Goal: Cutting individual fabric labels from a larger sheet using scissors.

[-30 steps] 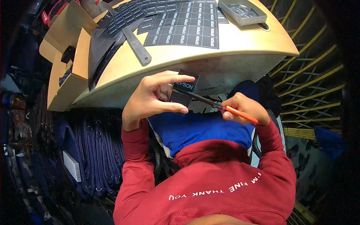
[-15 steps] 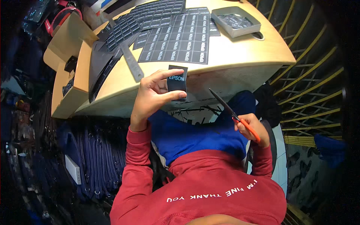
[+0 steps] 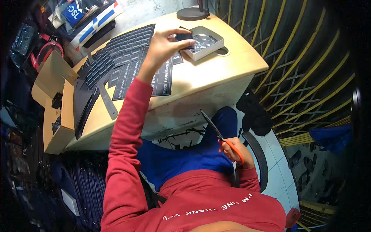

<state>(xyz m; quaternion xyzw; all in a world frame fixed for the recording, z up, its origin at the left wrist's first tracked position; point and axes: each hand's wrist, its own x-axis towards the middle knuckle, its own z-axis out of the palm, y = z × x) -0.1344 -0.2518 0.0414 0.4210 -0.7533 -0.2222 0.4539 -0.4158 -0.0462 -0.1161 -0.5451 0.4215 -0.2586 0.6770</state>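
My left hand (image 3: 164, 45) reaches across the table, thumb and fingers pinching a small black printed label (image 3: 184, 37). It holds the label at the left side of a shallow open box (image 3: 210, 49), where several cut black pieces (image 3: 205, 41) lie. Whether the label touches the box I cannot tell. Low over my lap, my right hand (image 3: 241, 149) grips orange-handled scissors (image 3: 210, 123), blades closed and pointing up and to the left. Large black sheets (image 3: 160, 86) printed with rows of labels spread under my left forearm, which covers part of them.
A metal ruler (image 3: 107, 101) lies left of the sheets. An open cardboard carton (image 3: 68, 116) stands at the table's left edge. Behind the small box is a round black base (image 3: 191, 14). A yellow-barred folding gate (image 3: 297, 73) runs along the right.
My left hand has carried the black label forward from in front of the table to the small box. The view has shifted to the right. My right hand still holds the scissors low.
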